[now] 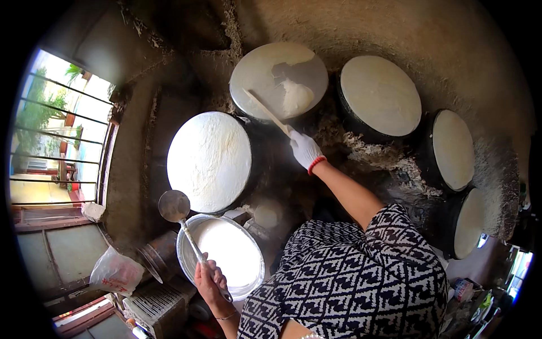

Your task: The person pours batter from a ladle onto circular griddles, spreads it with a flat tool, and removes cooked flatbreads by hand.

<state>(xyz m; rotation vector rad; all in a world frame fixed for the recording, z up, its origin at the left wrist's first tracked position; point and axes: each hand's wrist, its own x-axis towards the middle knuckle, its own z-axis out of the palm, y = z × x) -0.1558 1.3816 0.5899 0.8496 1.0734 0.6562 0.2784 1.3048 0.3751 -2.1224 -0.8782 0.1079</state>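
My right hand [305,149], in a white knit glove with a red cuff, grips a flat wooden stick [266,106]. The stick reaches over the near left part of a round griddle [254,72]. Pale batter coats much of that griddle, around a bare grey patch and a thicker mound of batter [297,97]. My bare left hand [210,277] holds a metal ladle [174,206] by its handle. The ladle's round bowl is raised beside a bucket [182,254] of white batter [228,250]. Whether stick and batter touch cannot be told.
A griddle with a bright white sheet [209,163] stands at left. Several more coated griddles [381,96] curve along the right by a rough wall [423,38]. Lower left are a plastic bag [117,271], a metal can [157,256] and a carton [156,305]. A barred window [61,140] is beyond.
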